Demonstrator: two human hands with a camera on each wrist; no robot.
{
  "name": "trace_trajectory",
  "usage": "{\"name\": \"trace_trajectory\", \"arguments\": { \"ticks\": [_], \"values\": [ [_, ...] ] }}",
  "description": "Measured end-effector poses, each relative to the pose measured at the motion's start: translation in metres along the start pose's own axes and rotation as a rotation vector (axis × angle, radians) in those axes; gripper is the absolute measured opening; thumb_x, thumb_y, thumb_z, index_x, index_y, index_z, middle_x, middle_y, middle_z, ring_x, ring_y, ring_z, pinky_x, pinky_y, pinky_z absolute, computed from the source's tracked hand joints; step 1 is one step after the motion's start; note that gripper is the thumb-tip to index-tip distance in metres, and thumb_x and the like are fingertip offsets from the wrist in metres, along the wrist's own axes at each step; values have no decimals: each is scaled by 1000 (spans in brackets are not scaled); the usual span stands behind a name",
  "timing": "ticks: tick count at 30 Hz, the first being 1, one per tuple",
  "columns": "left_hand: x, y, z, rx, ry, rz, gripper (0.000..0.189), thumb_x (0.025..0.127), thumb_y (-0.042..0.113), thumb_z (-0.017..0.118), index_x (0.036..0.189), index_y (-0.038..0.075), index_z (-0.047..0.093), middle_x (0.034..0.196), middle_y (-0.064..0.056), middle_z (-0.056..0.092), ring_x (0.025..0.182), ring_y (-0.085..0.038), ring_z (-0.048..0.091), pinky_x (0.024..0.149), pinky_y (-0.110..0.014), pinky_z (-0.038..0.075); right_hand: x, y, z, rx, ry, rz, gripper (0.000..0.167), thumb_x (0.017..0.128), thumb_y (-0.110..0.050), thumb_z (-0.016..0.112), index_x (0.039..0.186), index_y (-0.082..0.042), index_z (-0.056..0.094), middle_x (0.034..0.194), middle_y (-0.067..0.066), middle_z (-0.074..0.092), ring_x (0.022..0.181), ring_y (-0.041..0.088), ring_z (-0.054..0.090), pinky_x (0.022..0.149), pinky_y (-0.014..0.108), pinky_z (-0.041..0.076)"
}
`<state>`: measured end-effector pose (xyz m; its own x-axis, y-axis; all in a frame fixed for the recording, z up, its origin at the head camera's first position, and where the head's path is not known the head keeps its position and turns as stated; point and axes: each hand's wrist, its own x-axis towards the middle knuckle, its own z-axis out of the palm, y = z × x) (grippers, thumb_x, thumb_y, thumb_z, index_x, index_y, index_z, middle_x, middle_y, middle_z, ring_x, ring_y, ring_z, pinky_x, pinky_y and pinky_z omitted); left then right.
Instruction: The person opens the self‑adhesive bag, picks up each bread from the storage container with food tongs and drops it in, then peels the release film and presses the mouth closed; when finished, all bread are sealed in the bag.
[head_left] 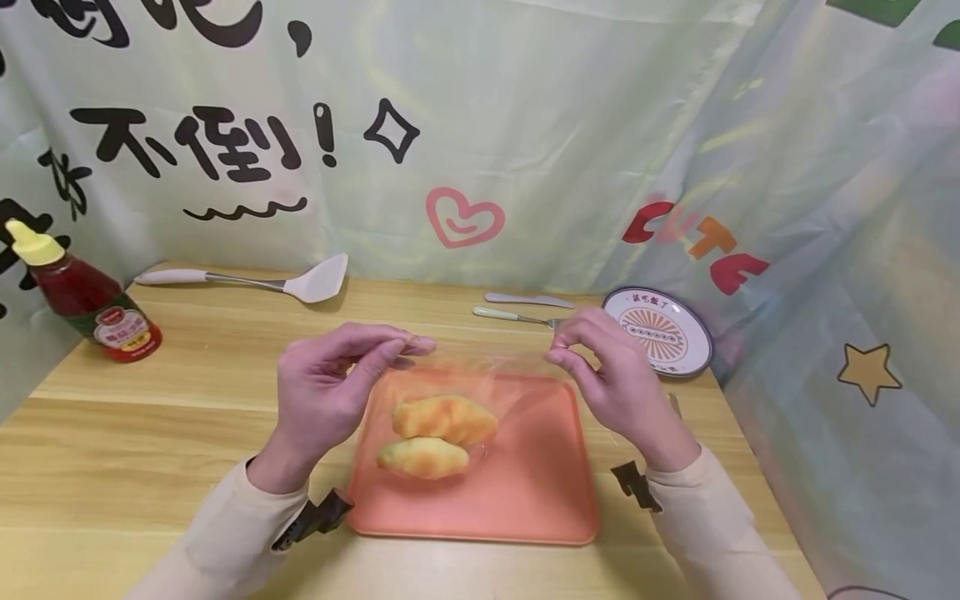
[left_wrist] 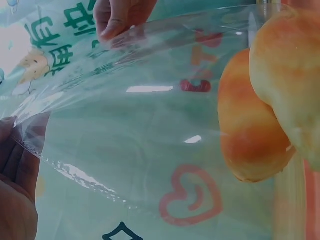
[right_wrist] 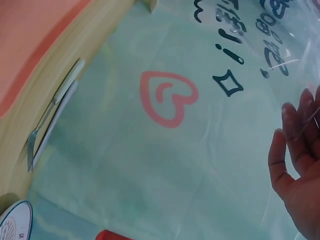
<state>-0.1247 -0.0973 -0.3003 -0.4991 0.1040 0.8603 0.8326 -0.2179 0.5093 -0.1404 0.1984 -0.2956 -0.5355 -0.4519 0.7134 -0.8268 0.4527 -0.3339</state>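
Note:
A clear plastic bag (left_wrist: 125, 115) is stretched between the two hands above a pink tray (head_left: 540, 500). My left hand (head_left: 330, 392) pinches one side of its upper edge between thumb and fingers. The other side is pinched by my right hand (head_left: 618, 383), thumb against index finger; the right wrist view shows its other fingers (right_wrist: 300, 135) loosely bent behind the film. Two golden bread rolls, one larger (head_left: 446, 418) and one smaller (head_left: 423, 458), appear to lie inside the bag's lower end, over the tray's left half. Both rolls hang at the right of the left wrist view.
A red sauce bottle (head_left: 108, 308) with a yellow cap stands at the left. Behind lies a white spatula (head_left: 315, 279). A knife (head_left: 528, 300), a fork (head_left: 502, 314) and a patterned plate (head_left: 675, 337) are at the back right. Printed cloth (head_left: 562, 125) walls the table.

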Motion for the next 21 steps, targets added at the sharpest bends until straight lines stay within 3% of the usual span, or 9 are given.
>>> {"name": "trace_trajectory", "arguments": {
  "ticks": [10,15,21],
  "values": [
    [-1,-2,-3,27,12,-25,10,86,-17,62,94,-14,68,88,-24,71,79,-25,73,64,-32,59,-5,9,-1,-118,36,-86,37,96,-40,57,83,-6,58,76,-2,56,69,14,48,64,24,37],
    [0,-1,-5,0,16,-26,8,88,-16,61,94,-16,66,88,-25,71,81,-26,73,66,-35,59,-4,9,-1,-72,25,-128,33,98,-36,58,84,-6,59,77,-2,57,68,10,49,61,20,38],
    [0,0,-9,-12,31,-38,10,88,-19,59,95,-17,65,88,-26,70,82,-28,73,65,-39,59,-5,6,-4,9,39,-153,29,100,-27,58,87,-2,62,81,1,61,71,13,55,67,21,44]
  ]
}}
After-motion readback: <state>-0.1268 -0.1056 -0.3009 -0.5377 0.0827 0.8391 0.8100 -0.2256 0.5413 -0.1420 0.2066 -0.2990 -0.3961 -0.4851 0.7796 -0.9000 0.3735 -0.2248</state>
